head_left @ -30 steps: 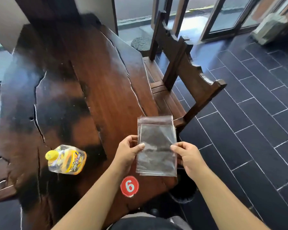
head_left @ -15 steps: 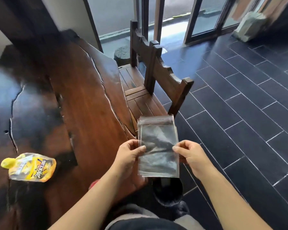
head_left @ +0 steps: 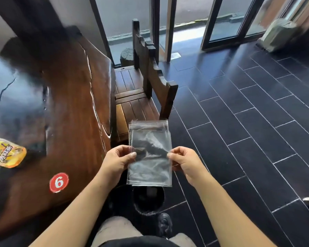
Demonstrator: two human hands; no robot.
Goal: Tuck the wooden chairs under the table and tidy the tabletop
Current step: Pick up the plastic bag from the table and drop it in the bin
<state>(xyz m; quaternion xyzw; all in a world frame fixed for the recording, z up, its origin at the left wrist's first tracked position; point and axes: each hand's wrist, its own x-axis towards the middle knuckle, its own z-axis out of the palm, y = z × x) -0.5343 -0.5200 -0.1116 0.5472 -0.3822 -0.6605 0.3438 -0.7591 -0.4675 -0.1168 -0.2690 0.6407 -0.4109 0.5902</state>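
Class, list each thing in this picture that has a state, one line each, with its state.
Clear bags: stacked, held over the bin.
Left hand: pinches the bags' left edge.
Right hand: pinches their right edge.
Yellow pouch: lying flat on the table.
Wooden chairs: upright, seats at the table edge.
Bin: open, on the floor.

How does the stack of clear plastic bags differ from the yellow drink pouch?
The stack of clear plastic bags is see-through and flat; the yellow printed pouch is opaque and puffy. The left hand and right hand pinch the bags beside the dark wooden table; the pouch lies on it, untouched. Both look like soft plastic.
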